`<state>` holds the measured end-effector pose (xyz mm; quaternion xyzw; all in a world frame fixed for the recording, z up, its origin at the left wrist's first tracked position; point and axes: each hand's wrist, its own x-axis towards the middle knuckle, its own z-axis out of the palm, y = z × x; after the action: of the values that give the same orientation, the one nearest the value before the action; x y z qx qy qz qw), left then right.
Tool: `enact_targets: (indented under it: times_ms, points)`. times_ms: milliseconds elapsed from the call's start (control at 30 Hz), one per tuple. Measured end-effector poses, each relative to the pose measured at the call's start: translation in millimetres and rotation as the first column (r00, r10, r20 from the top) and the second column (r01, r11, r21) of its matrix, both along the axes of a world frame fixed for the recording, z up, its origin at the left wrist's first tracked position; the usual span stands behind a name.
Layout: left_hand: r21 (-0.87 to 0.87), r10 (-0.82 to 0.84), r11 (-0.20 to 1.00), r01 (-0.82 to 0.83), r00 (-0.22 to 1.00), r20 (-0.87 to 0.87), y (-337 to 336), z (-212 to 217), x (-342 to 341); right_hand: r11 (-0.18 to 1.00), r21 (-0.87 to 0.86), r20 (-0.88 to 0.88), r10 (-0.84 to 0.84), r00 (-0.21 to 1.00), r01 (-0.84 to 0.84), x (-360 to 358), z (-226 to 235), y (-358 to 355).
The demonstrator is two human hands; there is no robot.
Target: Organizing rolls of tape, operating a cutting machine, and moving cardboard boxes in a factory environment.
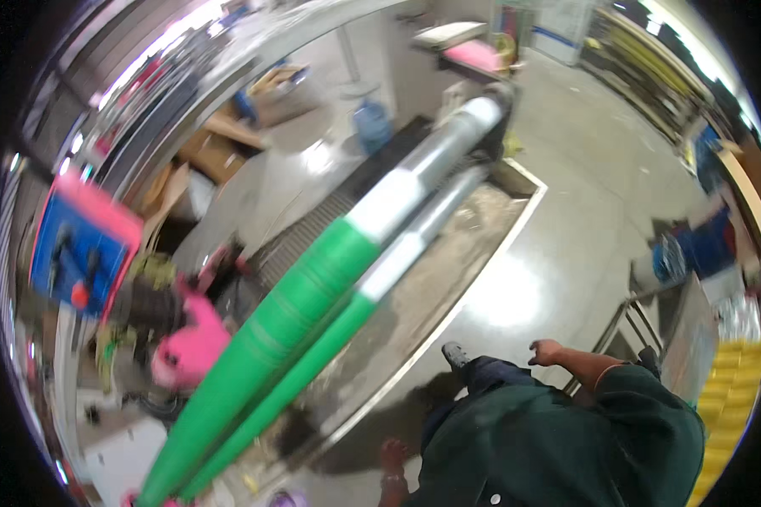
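A thick green roll (283, 313) is being borne above a pale-rimmed trough (528, 218), and a slim green roll (313, 367) is being carried close along its right side; whether the two are touching cannot be told. Both long axes are running nearly parallel, slanting from the lower left toward the upper right, where white bands and silver shaft ends are being pointed toward a dark end mount (503, 101).

Neither roll is being touched. The right hand (547, 351) is being held over the floor (575, 194), fingers slightly parted, nothing being gripped. The left hand (394, 456) is being blurred near the trough; whether its fingers are being spread or closed cannot be told, and no object is being seen in it.

A position beside the trough is seemingly being taken; this is judged to be best done with the shoe (456, 355) being placed clear of the rim and both hands being held away from the gap between rolls.

Farther out, a blue panel (80, 228) and a yellow ridged stack (731, 397) are being shown.
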<state>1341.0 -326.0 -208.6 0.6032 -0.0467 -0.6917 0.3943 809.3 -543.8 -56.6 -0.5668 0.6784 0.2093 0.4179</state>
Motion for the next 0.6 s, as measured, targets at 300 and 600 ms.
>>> enact_targets:
  times_ms: [300, 600]
  points:
    - [-0.020, -0.681, 0.661, 0.750, 0.611, 0.403, -204, 96, -126, 0.746, 0.040, 0.169, -0.660, 0.732, 0.664, -103, -2, 87]
    - [-0.119, -0.573, 0.695, 0.709, 0.647, 0.504, -333, 121, -339, 0.639, -0.079, 0.414, -0.677, 0.608, 0.765, -286, -58, 36]
